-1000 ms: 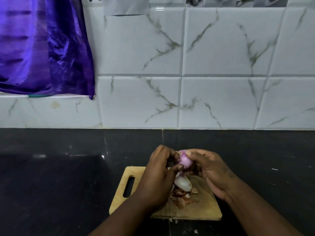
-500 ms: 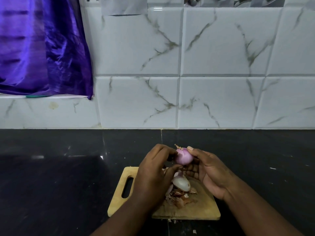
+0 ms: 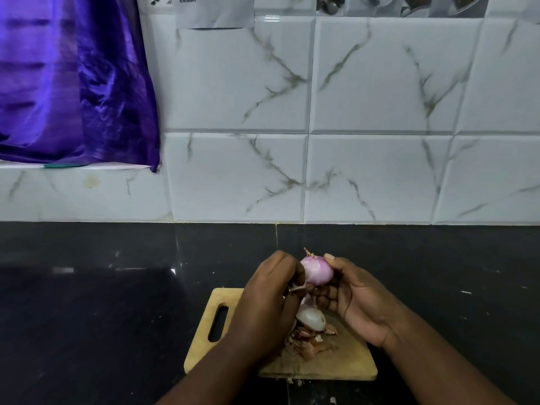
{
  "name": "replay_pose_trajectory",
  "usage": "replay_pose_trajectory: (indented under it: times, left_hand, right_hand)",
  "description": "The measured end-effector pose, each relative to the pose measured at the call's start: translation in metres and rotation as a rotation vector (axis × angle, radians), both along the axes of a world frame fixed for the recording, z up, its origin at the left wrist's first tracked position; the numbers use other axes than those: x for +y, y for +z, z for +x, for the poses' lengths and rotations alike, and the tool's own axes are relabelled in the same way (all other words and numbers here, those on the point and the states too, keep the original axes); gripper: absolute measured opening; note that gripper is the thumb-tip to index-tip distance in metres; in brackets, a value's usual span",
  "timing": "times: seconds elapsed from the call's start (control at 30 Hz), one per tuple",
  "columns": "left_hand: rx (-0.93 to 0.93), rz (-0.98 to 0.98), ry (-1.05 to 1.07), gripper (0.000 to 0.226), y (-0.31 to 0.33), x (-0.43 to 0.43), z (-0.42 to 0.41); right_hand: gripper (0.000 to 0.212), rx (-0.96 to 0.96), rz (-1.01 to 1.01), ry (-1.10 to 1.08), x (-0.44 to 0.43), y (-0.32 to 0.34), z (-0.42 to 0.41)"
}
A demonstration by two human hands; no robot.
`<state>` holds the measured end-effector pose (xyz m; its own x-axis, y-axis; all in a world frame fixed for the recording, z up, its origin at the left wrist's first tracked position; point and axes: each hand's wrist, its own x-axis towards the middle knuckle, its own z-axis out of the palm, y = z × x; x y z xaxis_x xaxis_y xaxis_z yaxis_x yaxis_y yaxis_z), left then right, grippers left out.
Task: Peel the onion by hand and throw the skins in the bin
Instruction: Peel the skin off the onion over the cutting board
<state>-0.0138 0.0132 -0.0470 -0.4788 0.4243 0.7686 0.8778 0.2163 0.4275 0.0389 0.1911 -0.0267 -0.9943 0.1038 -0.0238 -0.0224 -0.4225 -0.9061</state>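
Fingers [image 3: 323, 298] of the right hand [image 3: 359, 302] curl under the onion [image 3: 318, 271], with the thumb on its top right. The bulb is cradled in the air at lower centre of the frame, above the far edge of the cutting board [image 3: 198, 343]. The left hand [image 3: 263, 299] has its fingers curled tight against the onion's left side, pinching a pale strip of skin [image 3: 298, 288] that hangs from the bulb's lower left. Whether the strip is free or attached at one end I cannot tell, because the fingers hide the join.

Onion surface facing the camera: smooth, pale pink-purple, no brown paper on it. A dry root tuft stands at its top left. Back and underside are hidden.

On the board, right below the hands: a white peeled piece [image 3: 311, 317], touching a heap of brown loose skins [image 3: 309, 342]. A few scraps [image 3: 295, 382] lie on the black counter [image 3: 117, 317] just past the board's near edge.

Bin: not in view anywhere in the frame.

Judgement on progress: peeling looks late-stage. The outer dry layers are mostly off, one strip is being drawn away, and the tuft end is left. The disposal half looks not begun, since all skins seen lie on the board or counter. Left to do: finish the strip, gather the heap and scraps, carry them to the bin.
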Motion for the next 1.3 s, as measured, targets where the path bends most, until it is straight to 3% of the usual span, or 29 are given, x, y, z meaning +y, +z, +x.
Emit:
replay_pose_trajectory:
  times: [0.2, 0.3, 0.43, 0.47, 0.7, 0.83, 0.97, 1.17, 1.3]
  left_hand:
    - [-0.124, 0.068, 0.047, 0.027, -0.001, -0.002, -0.001]
    - [-0.167, 0.047, 0.106, 0.029, -0.002, -0.003, -0.003]
    - [-0.167, 0.109, 0.068, 0.008, 0.001, -0.006, 0.000]
    - [-0.158, 0.131, 0.064, 0.011, 0.002, -0.006, 0.001]
    - [-0.128, 0.048, 0.083, 0.022, 0.000, -0.002, 0.001]
    - [-0.054, 0.003, 0.145, 0.021, 0.001, -0.003, 0.003]
    - [-0.012, -0.025, 0.212, 0.021, 0.001, -0.003, 0.003]
    - [0.006, 0.038, 0.249, 0.020, -0.002, -0.002, 0.001]
    - [-0.064, 0.093, 0.220, 0.020, -0.002, -0.001, -0.003]
  right_hand:
    - [0.050, 0.083, -0.182, 0.003, 0.015, 0.004, 0.000]
    - [0.066, 0.122, -0.124, 0.080, 0.013, 0.000, -0.001]
    - [0.084, 0.153, -0.028, 0.104, 0.012, -0.005, -0.003]
    - [0.085, 0.155, -0.037, 0.108, 0.012, -0.005, -0.003]
    - [0.082, 0.204, -0.044, 0.137, 0.008, -0.006, -0.005]
    - [0.066, 0.230, 0.001, 0.113, 0.005, -0.004, -0.003]
    - [0.080, 0.263, 0.052, 0.050, 0.001, -0.005, -0.005]
    - [0.054, 0.280, 0.041, 0.015, -0.002, -0.008, -0.006]
    - [0.072, 0.300, 0.035, 0.021, -0.006, -0.005, -0.005]
